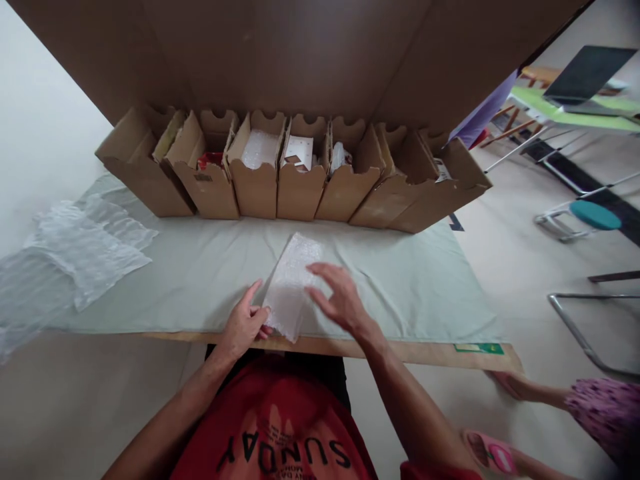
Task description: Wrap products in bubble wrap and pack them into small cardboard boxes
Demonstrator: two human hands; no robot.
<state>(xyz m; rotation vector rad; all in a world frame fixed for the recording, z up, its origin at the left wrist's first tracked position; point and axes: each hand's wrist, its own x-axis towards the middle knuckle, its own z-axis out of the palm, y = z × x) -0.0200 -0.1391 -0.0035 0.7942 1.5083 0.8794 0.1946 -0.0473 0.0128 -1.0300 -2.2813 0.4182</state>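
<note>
A clear bubble wrap pouch lies at a slant on the pale green cloth, its lower end near the table's front edge. My left hand pinches its lower left edge between thumb and curled fingers, while the index finger points outward. Over the pouch's right side, my right hand has its fingers apart and holds nothing. Whether its fingertips touch the plastic, I cannot tell.
Several open cardboard bins line the table's back, some holding bubble wrap, white boxes or red items. Loose clear air-cushion wrap drapes over the left side. Another person's feet, a teal stool and a laptop are at right.
</note>
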